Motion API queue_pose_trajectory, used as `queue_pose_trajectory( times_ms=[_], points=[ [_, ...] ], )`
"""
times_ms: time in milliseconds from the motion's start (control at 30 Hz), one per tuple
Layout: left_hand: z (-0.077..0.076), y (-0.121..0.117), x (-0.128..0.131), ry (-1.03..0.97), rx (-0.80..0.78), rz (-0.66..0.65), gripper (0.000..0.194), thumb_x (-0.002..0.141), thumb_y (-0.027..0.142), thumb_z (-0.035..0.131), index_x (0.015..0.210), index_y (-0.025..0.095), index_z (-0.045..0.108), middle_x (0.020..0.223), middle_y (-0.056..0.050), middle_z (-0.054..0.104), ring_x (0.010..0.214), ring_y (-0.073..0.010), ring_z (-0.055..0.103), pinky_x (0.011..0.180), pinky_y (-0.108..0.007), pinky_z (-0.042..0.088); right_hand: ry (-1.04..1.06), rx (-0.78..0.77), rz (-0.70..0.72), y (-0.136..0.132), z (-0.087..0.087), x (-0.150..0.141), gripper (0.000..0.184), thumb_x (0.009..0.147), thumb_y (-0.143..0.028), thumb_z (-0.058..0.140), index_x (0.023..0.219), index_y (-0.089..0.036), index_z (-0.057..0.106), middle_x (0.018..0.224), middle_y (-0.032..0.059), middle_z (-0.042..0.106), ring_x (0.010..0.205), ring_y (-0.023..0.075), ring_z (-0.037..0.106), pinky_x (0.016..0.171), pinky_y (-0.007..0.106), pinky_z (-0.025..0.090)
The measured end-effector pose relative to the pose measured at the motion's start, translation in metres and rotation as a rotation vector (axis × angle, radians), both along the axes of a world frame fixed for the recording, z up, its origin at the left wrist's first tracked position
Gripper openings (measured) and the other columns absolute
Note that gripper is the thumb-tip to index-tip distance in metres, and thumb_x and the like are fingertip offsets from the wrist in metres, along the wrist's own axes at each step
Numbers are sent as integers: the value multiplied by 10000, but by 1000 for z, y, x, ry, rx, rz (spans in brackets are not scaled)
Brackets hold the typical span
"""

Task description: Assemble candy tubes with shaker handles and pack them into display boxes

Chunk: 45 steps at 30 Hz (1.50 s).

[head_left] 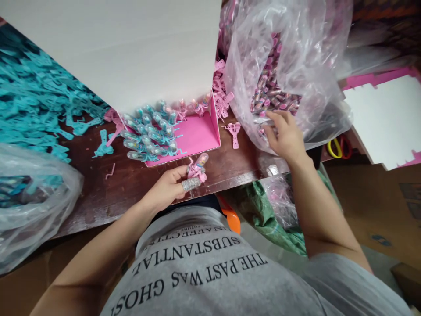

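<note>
Pinches 1 pink clip (199, 174) with a clear capsule (202, 159) in the left hand (168, 186), just inside the near edge of the desk (230, 164). Holds the right hand (287, 134), fingers curled, at a clear bag (305, 66) near the right end; cannot tell if gripping anything. Has a pink-floored box (199, 137) just beyond.

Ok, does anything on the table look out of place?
Yes: a thin, bent pink strip lies alone on the table, left of the box. It looks odd because it is apart from the pink pieces; it may have come off one, though I can't tell.
</note>
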State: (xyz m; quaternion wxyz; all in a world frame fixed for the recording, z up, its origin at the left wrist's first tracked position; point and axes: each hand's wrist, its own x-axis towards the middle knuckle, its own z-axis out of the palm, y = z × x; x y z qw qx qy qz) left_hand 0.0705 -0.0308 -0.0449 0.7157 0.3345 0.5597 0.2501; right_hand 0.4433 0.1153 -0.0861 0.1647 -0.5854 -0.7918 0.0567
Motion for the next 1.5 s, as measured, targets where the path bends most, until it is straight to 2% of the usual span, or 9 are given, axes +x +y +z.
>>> queue_pose_trajectory(
  times_ms=[300,500,700,867,1000,1167,1367,1433,1500],
  points=[
    [5,6,20,-14,-33,13,565,628,502,989,1070,194,821,846,-19,706,480,-10,259,412,-172,151,-167,-221,149,22,-21,11,436,1058,-370,436,1265,-157,756,1360,210,671,1269,374,576,1154,599,451],
    [0,6,13,-6,-54,55,561,617,495,1000,1032,177,795,789,3,674,473,-5,232,418,-176,134,-116,-255,170,22,-25,28,515,989,-306,506,1452,-122,632,1501,225,593,1415,370,536,1212,569,430],
    [0,6,18,13,18,54,502,720,482,936,1100,197,774,789,13,681,466,-15,249,413,-180,140,50,-72,91,-14,13,9,409,1034,-400,545,1367,-196,666,1321,183,714,1264,380,645,1115,595,504],
    [6,12,28,27,81,69,381,716,407,919,976,170,771,827,-13,749,495,-32,383,419,-171,222,264,-151,544,-85,53,-56,327,1086,-364,578,1389,-279,669,1121,81,748,953,216,729,833,373,628],
    [7,13,32,-37,129,16,266,739,311,895,950,183,797,836,-4,782,634,-78,605,564,-175,469,377,-166,675,-105,56,-89,307,1103,-347,564,1376,-228,637,1095,67,764,953,188,743,832,330,641],
    [-5,7,31,-47,303,-17,290,802,347,882,1039,194,814,1041,-33,841,892,-156,761,911,-297,612,384,-191,666,-104,51,-98,250,1101,-345,556,1281,-236,692,1129,78,781,980,193,752,848,331,633],
    [-4,0,17,391,805,-149,170,938,324,729,1016,188,796,993,-65,836,889,-198,759,849,-320,599,551,-613,438,-107,51,-104,516,1134,-494,451,790,-197,695,657,-13,701,569,112,645,593,240,518],
    [3,4,11,395,795,-151,174,937,339,732,1001,185,782,972,-68,828,879,-200,753,844,-326,599,569,-590,435,-103,54,-102,470,1126,-507,463,917,-201,752,755,4,751,571,116,648,592,252,540],
    [12,10,8,261,664,-81,249,916,378,767,1066,180,759,992,-68,819,904,-194,753,852,-319,606,573,-417,482,-94,58,-100,410,1069,-509,597,1361,-240,696,1168,83,791,712,151,716,658,304,612]
  ],
)
